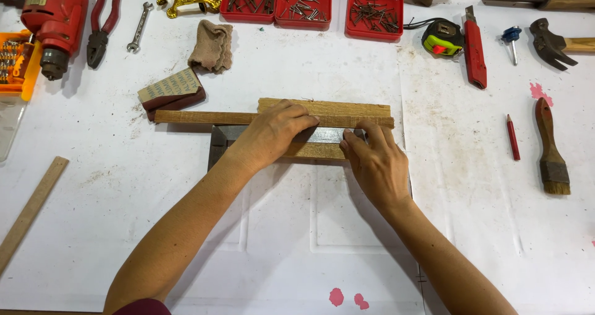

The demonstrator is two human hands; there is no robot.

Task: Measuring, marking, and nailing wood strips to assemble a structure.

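- The tabletop [124, 185] is covered in white sheeting, dusty, with pink paint spots near its near edge and right side.
- A dark square frame [217, 143] lies at the middle of the tabletop; only its far-left corner and far rail show clearly.
- A long wooden strip [204, 117] lies across the frame's far rail, its long axis running left to right, with a wider wooden piece [347, 109] touching it on the far side.
- The left hand [269, 135] lies flat, palm down, fingers pressed on the strip near its middle; it grips nothing, it only bears down.
- The right hand [375, 163] rests just beside it toward the strip's right end, fingertips curled narrowly against the strip's near edge. Whether it pinches something small I cannot tell.
- The strip lies directly under and just beyond both hands; the left hand covers more of it, and its left end juts free, well clear of either hand.
- At the far left corner stands a red drill [56, 17], with pliers [99, 33] beside it.
- Red trays of nails [375, 14] line the far edge.
- Toward the right edge lie a hammer [551, 42], a brush [551, 151] and a red pencil [512, 137].
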